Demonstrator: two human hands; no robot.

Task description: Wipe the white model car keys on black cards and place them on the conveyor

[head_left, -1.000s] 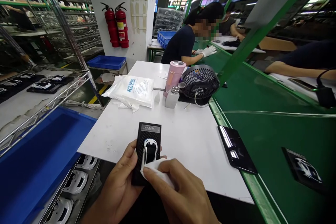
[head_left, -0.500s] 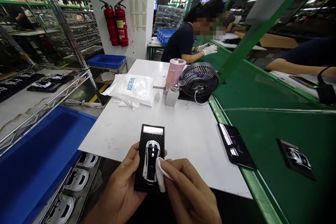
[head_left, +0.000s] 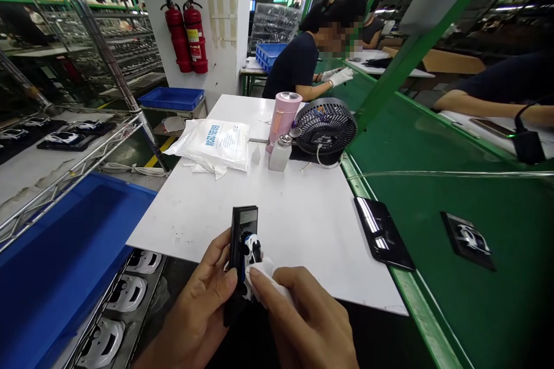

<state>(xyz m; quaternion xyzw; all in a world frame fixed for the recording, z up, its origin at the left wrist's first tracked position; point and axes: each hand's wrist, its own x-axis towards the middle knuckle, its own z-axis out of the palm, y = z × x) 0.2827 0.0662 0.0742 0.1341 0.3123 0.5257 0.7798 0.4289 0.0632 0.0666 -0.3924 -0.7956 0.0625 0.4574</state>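
Note:
My left hand (head_left: pixel 205 294) grips a black display base (head_left: pixel 236 242) by its edge, thumb in front. Fixed to that base is a white and black model car (head_left: pixel 251 249), now seen from its side because the base is turned on edge. My right hand (head_left: pixel 307 311) pinches a folded white cloth (head_left: pixel 266 270) and presses it against the car's side. The cloth and my fingers hide the lower part of the car. Both hands are over the near edge of the white table (head_left: pixel 311 236).
On the table stand a white plastic bag (head_left: pixel 212 144), a pink bottle (head_left: pixel 283 118), a small dispenser bottle (head_left: pixel 280 155) and a fan (head_left: pixel 326 130). A phone (head_left: pixel 383 233) lies by the green conveyor (head_left: pixel 415 196), which carries another model car (head_left: pixel 470 239). A co-worker (head_left: pixel 294 63) sits beyond.
My left hand has turned the base from facing me onto its edge, exposing the car's side. The cloth has moved up slightly along the car. On the conveyor, the other model sits nearer the phone.

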